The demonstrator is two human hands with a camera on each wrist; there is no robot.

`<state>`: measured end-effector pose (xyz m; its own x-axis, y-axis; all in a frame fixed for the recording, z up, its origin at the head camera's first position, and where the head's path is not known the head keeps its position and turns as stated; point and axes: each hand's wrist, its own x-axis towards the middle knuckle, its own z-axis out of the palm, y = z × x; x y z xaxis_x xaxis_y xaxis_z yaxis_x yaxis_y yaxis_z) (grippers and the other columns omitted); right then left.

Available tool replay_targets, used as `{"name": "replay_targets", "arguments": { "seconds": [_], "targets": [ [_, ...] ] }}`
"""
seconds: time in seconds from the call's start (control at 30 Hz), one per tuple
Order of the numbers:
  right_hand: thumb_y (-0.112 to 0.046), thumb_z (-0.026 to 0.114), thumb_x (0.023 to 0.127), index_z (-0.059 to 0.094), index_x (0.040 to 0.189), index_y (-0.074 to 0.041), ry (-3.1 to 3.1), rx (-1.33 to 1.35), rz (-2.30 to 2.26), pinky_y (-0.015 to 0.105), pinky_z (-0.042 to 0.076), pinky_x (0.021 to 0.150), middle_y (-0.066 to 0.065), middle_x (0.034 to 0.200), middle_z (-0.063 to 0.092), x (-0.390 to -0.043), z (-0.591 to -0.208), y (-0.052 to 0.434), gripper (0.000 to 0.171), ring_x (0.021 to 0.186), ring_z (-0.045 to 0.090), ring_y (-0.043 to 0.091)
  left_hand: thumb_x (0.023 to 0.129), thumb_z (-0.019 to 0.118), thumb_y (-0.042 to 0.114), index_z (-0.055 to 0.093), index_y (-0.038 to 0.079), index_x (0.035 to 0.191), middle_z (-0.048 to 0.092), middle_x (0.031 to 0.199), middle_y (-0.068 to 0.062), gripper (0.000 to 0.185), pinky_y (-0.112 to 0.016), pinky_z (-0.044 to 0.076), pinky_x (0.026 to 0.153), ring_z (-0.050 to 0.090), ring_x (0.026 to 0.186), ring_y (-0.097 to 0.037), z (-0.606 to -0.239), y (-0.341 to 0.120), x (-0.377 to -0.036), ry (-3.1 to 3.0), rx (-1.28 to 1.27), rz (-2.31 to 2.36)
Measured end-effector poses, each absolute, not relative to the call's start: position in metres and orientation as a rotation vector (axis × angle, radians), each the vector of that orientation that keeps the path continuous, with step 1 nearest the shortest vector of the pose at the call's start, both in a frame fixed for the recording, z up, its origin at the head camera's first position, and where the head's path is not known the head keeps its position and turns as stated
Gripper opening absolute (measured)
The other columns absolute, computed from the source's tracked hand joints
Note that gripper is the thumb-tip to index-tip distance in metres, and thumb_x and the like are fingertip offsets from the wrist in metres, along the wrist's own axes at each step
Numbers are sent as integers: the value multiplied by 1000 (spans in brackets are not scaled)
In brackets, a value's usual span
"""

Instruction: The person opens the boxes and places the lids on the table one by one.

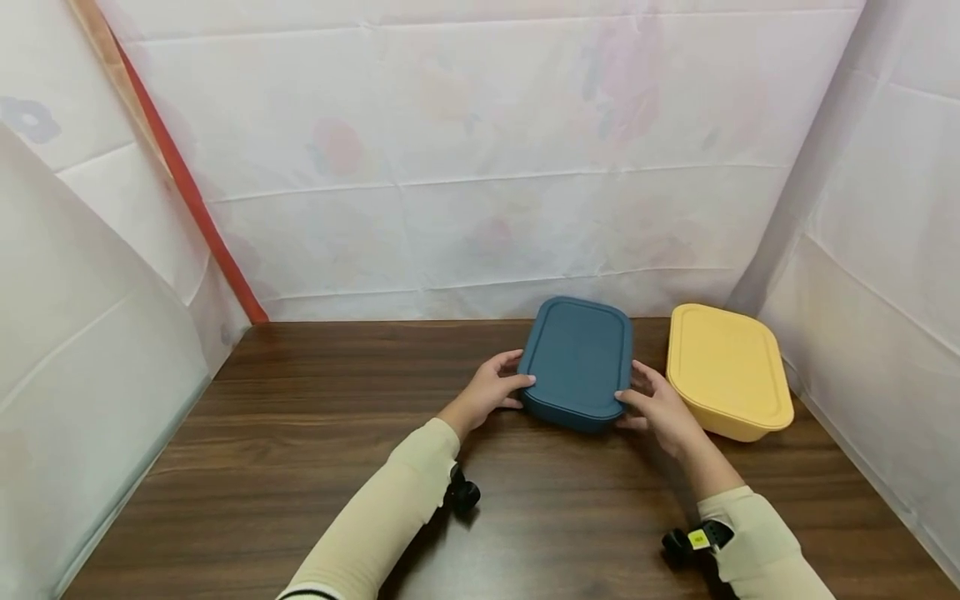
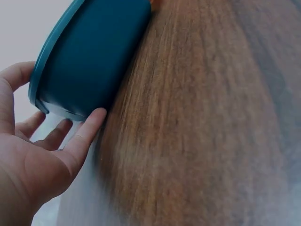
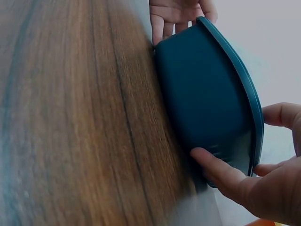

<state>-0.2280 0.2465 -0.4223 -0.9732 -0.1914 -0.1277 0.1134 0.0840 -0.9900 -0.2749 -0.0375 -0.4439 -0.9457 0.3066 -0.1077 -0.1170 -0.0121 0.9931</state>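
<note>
A dark blue lidded food container (image 1: 577,358) is at the back of the wooden table, between both hands. My left hand (image 1: 491,389) grips its left side, thumb over the lid's edge and fingers against the wall below. On the opposite side my right hand (image 1: 660,408) holds it the same way, its thumb on the lid's rim. In the left wrist view the container's side (image 2: 94,56) is close against the tabletop. The right wrist view shows the lid (image 3: 237,70) seated on top. What is inside is hidden.
A yellow lidded container (image 1: 727,367) stands on the table just right of my right hand. The dark wood tabletop (image 1: 315,467) meets pale floral sheeting (image 1: 480,167) at the back and sides. A red strip (image 1: 187,192) runs down the left corner.
</note>
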Motion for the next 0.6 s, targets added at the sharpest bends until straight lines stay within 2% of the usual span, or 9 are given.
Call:
{"name": "replay_targets", "arguments": {
  "seconds": [0.13, 0.37, 0.6],
  "targets": [
    [-6, 54, 98, -6, 156, -7, 2063, -82, -2043, 51, 54, 83, 35, 151, 16, -228, -423, 248, 83, 101, 61, 24, 90, 69, 11, 41, 12, 148, 46, 137, -19, 65, -46, 56, 80, 64, 103, -29, -443, -36, -276, 1959, 193, 2020],
    [-4, 55, 97, -2, 156, -8, 2012, -85, -2093, 51, 55, 82, 36, 147, 21, -227, -424, 252, 83, 94, 66, 22, 89, 71, 9, 43, 11, 147, 51, 129, -20, 64, -46, 57, 77, 65, 98, -26, -441, -35, -272, 1942, 172, 2038],
    [-5, 57, 97, 1, 157, -9, 2022, -122, -2099, 51, 55, 81, 35, 147, 24, -225, -423, 254, 82, 93, 66, 19, 88, 71, 9, 45, 11, 145, 53, 121, -20, 63, -45, 57, 76, 65, 91, -25, -438, -36, -268, 1959, 180, 2059]
  ]
}}
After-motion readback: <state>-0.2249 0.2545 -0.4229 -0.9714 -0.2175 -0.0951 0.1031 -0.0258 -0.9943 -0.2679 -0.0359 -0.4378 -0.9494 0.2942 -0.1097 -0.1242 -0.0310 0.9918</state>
